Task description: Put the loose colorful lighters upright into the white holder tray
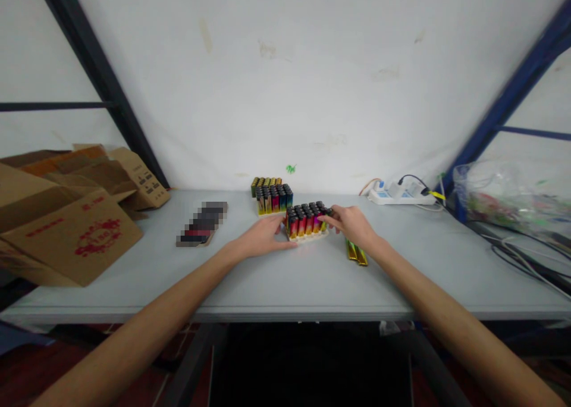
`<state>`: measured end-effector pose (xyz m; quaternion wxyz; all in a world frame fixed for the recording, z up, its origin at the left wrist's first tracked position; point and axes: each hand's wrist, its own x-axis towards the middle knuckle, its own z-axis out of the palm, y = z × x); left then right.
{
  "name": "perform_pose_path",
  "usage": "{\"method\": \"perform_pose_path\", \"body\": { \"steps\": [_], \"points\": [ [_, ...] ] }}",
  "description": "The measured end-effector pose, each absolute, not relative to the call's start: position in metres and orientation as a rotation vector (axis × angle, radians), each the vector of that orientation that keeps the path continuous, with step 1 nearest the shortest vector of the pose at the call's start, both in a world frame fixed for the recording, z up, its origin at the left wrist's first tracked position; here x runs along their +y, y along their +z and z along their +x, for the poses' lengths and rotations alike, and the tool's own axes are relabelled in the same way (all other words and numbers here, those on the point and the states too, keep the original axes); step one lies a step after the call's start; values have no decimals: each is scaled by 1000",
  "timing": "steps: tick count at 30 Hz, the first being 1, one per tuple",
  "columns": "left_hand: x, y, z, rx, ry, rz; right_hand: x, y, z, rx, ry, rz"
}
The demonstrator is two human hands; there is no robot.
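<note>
Black-capped tubes (307,221) stood in a white tray (312,237); my open left hand (264,235) braced its side; my right hand (354,222), pinched on an end tube (329,212), required fine control.

Single head-worn camera: viewpoint above the near edge of the table (267,288), facing forward and down, at arm's length, toward the wall (285,85).

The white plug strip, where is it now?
In the head view, the white plug strip lies on the right, at the back of the table near the wall, left of the clear plastic bag.
</note>
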<state>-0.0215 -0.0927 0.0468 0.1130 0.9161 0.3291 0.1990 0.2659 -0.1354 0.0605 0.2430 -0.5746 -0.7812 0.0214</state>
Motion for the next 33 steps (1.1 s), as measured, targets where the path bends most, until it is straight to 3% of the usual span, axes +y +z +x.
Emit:
{"method": "perform_pose_path", "body": {
  "steps": [10, 17, 26, 33],
  "points": [
    [-94, 48, -22, 977, 571, 2672, -137, 66, 265, -2172, 67, -1507],
    [-93, 47, -22, 983, 575, 2664, -137, 61, 270, -2069, 263, -1421],
    [-92, 46, -22, 986, 568, 2680, -129, 56, 267, -2194, 130, -1523],
    [-92, 48, -22, 987, 557, 2681, -136, 82, 301, -2231, 46, -1527]
  ]
}}
